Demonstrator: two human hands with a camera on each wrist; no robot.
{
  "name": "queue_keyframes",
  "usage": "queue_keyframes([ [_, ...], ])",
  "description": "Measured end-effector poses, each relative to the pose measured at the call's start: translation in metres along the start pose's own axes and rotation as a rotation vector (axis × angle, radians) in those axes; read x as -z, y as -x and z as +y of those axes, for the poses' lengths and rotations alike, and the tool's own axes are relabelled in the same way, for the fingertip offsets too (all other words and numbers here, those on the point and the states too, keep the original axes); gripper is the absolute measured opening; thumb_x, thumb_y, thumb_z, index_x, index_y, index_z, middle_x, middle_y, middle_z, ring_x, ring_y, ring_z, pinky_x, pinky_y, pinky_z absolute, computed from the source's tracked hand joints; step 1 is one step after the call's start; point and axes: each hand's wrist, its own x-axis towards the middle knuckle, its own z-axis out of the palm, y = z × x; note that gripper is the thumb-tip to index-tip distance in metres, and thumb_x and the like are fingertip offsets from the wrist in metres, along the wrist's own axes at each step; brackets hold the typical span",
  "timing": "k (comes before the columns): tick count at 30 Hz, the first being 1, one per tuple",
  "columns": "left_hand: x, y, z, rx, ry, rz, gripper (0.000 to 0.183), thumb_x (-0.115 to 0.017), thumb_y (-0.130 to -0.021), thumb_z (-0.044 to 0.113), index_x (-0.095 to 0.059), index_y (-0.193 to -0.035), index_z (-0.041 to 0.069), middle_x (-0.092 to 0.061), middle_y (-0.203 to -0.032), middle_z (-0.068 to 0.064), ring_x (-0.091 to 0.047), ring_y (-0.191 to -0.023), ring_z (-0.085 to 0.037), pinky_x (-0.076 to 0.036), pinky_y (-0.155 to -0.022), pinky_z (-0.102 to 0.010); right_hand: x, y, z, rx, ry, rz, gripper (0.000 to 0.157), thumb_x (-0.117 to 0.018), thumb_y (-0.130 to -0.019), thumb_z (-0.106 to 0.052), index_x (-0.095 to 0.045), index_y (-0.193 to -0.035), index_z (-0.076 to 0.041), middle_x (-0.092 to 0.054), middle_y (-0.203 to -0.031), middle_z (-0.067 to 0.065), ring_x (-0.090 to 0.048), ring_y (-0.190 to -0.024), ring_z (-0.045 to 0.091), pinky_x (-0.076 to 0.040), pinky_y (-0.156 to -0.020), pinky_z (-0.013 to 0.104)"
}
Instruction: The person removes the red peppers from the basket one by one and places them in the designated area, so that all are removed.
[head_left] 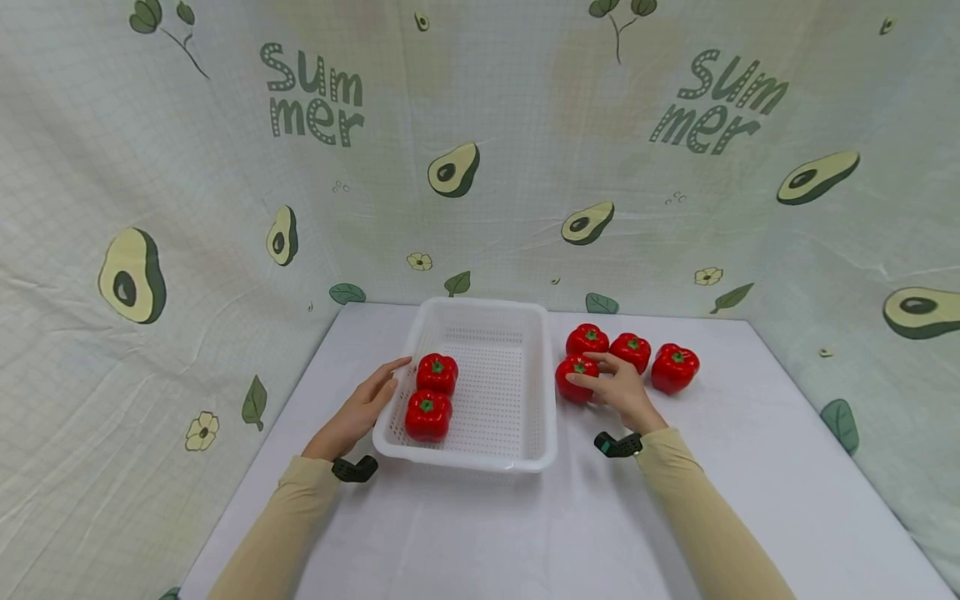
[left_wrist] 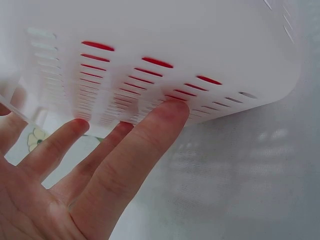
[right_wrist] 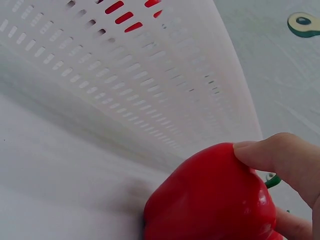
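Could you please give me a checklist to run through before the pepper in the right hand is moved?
1. Right hand grips red pepper: ok, thumb and finger on it.
2. Left hand touches white basket: ok, at its left side.
3. Room inside: ok, the basket's right part is bare.
4. Front pepper and rear pepper inside, stems up: ok.
5. Held pepper off the table: cannot tell.
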Motion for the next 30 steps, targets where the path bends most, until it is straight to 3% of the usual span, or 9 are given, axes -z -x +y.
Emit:
queue_keyframes([
  [14,0.0,-0.001,0.001,0.005,-0.003,0.004,0.054,-0.051,-0.118,0.034,-0.038,-0.171,0.029,-0.03,-0.177,-0.014,-0.024,-0.16,-0.051,-0.056,-0.106,-0.06,0.008,0.004,-0.006,0.031,0.03,0.005,0.075,-0.084,-0.099,-0.031,-0.05,-0.163,-0.009,-0.043,-0.161,0.028,-0.045,-0.143,0.047,-0.061,-0.102,0.052],
  [25,0.001,-0.001,0.0,0.0,0.006,-0.004,0.054,-0.051,-0.118,0.034,-0.037,-0.171,0.03,-0.032,-0.176,-0.014,-0.026,-0.159,-0.051,-0.058,-0.105,-0.058,0.019,0.02,-0.043,0.082,0.217,0.1,0.081,-0.085,-0.096,-0.037,-0.05,-0.161,-0.003,-0.052,-0.154,0.03,-0.052,-0.136,0.047,-0.066,-0.09,0.049],
  [30,0.0,-0.001,0.0,0.006,0.001,0.0,0.055,-0.051,-0.118,0.034,-0.037,-0.171,0.03,-0.031,-0.176,-0.014,-0.027,-0.159,-0.051,-0.057,-0.105,-0.059,0.018,0.028,-0.062,0.12,0.24,0.121,0.081,-0.085,-0.096,-0.038,-0.05,-0.161,-0.005,-0.052,-0.155,0.03,-0.06,-0.126,0.047,-0.066,-0.089,0.047],
])
